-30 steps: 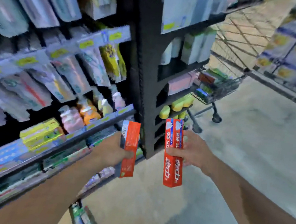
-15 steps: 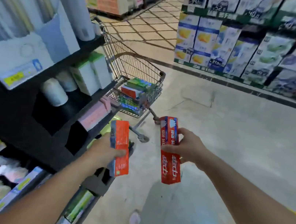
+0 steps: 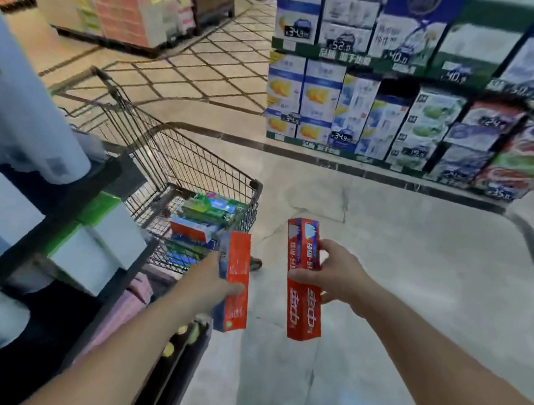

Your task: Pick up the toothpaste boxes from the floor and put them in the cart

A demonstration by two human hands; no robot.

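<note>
My left hand [image 3: 208,283] grips a red toothpaste box [image 3: 236,281] held upright, just in front of the near corner of the wire shopping cart [image 3: 192,160]. My right hand [image 3: 338,275] grips a second red toothpaste box [image 3: 304,280] with white lettering, also upright, to the right of the cart over the floor. Inside the cart lie several boxes, green ones [image 3: 211,209] on top and a red and white one [image 3: 195,230] below.
A black shelf unit [image 3: 56,233] with white and green packs stands close on my left, touching the cart's side. Stacked cartons with price tags [image 3: 392,117] line the far side of the aisle. Grey floor [image 3: 420,277] stretches to the right.
The view has swung from the shelves toward the cart, which is now nearer and larger. Both hands have carried their boxes forward toward it.
</note>
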